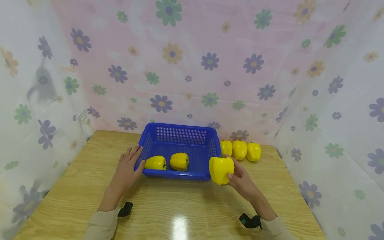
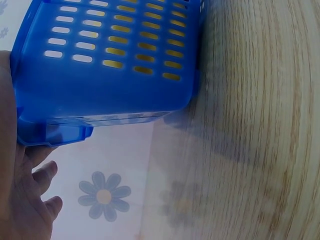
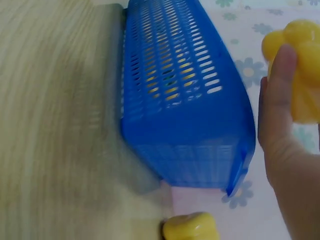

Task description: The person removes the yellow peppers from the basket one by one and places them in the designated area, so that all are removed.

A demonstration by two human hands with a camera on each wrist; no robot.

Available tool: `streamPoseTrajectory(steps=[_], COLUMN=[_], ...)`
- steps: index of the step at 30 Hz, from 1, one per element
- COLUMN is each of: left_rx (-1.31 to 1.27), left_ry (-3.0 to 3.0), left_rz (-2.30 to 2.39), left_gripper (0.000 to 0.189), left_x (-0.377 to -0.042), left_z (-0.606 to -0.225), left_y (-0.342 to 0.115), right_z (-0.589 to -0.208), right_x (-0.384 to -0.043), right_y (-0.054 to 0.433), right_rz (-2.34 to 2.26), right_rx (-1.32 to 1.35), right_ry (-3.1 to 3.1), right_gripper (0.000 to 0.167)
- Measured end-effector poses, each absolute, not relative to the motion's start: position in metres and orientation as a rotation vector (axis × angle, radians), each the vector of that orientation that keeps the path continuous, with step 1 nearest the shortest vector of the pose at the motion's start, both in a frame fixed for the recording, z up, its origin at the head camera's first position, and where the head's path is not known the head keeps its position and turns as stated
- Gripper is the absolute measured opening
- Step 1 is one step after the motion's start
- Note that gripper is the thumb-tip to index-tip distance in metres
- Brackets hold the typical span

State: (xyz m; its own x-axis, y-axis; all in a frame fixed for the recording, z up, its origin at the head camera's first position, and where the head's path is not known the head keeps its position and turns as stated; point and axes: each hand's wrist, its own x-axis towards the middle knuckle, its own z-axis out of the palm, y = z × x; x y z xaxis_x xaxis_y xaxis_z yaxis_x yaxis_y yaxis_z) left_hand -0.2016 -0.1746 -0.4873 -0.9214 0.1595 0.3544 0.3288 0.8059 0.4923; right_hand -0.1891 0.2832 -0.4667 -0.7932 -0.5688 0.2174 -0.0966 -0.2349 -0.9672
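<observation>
A blue plastic basket [image 1: 177, 174] with slotted sides stands on the table. Inside, along its near side, lie two yellow bell peppers, one on the left [image 1: 156, 163] and another [image 1: 179, 162] nearer the middle. My left hand [image 1: 129, 168] rests on the basket's left rim, fingers extended; the left wrist view shows its fingers [image 2: 44, 175] by the rim. My right hand [image 1: 244, 181] grips a yellow bell pepper [image 1: 221, 170] just off the basket's near right corner, raised above the table. The right wrist view shows that held pepper [image 3: 305, 75] above rim height.
Three more yellow bell peppers [image 1: 239, 150] stand in a row on the wooden table [image 1: 186, 203], right of the basket near the back. Flower-patterned cloth [image 1: 192, 66] encloses the table at the back and both sides.
</observation>
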Motion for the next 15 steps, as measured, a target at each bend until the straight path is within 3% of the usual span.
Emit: streamPoseTrajectory(steps=[15], left_rx=[-0.379], left_ry=[-2.712], left_rz=[-0.783], left_gripper=[0.058], left_x=[-0.204], left_z=[-0.491], left_y=[-0.177], right_z=[-0.489], right_x=[-0.172], right_y=[0.323], right_rz=[-2.154], right_rx=[-0.76], right_ry=[1.628], right_gripper=[0.056])
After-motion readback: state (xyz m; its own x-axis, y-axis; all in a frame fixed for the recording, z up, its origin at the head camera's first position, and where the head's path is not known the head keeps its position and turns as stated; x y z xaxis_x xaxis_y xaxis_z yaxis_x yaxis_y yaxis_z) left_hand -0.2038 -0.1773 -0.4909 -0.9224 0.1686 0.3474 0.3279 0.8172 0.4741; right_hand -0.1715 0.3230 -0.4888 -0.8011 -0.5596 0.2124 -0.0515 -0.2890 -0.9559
